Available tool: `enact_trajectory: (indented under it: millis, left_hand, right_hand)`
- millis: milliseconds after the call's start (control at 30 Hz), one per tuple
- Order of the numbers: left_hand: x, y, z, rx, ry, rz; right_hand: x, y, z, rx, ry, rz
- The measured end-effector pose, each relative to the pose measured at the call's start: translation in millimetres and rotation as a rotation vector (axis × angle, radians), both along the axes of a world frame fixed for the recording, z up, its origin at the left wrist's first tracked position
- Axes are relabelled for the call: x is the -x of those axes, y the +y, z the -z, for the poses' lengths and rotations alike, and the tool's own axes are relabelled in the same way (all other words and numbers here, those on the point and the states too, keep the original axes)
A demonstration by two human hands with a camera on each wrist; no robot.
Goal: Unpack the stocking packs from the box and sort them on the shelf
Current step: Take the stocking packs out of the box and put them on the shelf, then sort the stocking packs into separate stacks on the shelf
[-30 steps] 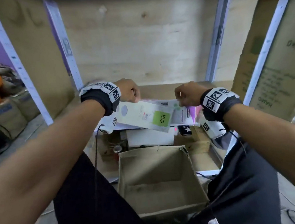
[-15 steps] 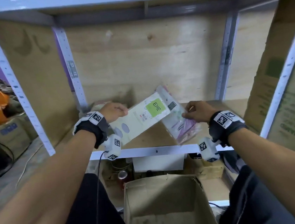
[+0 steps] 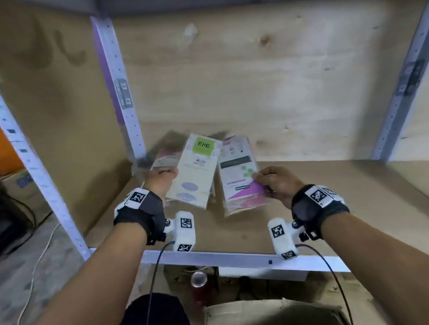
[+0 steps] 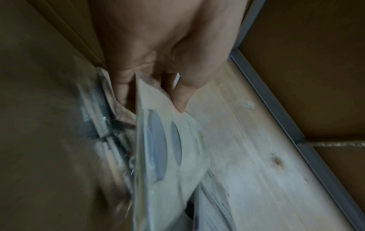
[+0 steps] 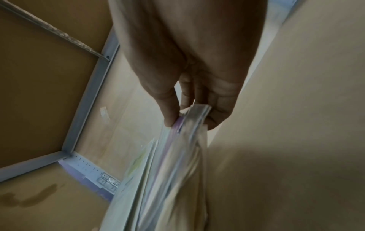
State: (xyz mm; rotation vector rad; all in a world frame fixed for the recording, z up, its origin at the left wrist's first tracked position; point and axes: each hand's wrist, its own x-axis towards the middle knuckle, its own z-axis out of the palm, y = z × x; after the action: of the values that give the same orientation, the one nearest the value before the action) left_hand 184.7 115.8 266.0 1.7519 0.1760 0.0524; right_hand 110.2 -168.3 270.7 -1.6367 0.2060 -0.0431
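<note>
Soft, even indoor light fills the head view, whose edges bow with wide-angle distortion. A shadow falls on the shelf (image 3: 345,195) board behind the stocking packs (image 3: 239,175). Both wrist views are dimmer (motion blur smears the packs there).

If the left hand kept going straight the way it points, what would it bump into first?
Probably the packs already lying at the back left of the shelf, just beyond the left hand and its green-label pack; depth is uncertain.
</note>
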Motion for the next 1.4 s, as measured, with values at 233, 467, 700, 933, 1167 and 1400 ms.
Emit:
enact_trajectory:
  millis: [233, 467, 700, 933, 1167, 1400]
  left_hand:
    - [-77, 46, -8, -0.17, 0.023, -0.164]
    - [-111, 63, 19, -0.432, 0.148, -0.218]
    - [-120, 64, 43, -0.414, 0.095, -0.243]
    - [-102, 59, 25, -0.702, 0.123, -0.154]
    - [-53, 29, -9, -0.823, -0.151, -0.195]
    - [-8, -34, -19, -0.696, -0.276, 0.143]
  right_hand:
    - [-75, 59, -9, -0.142, 0.064, -0.079]
    - [-134, 93, 26, 0.012, 0.223, -0.062]
    - [-158, 101, 39, 0.127, 0.186, -0.015]
    - [-150, 99, 45, 0.094, 0.225, -0.085]
    - [-113, 75, 37, 0.109, 0.189, -0.085]
    - [-49, 36, 22, -0.107, 0.103, -0.113]
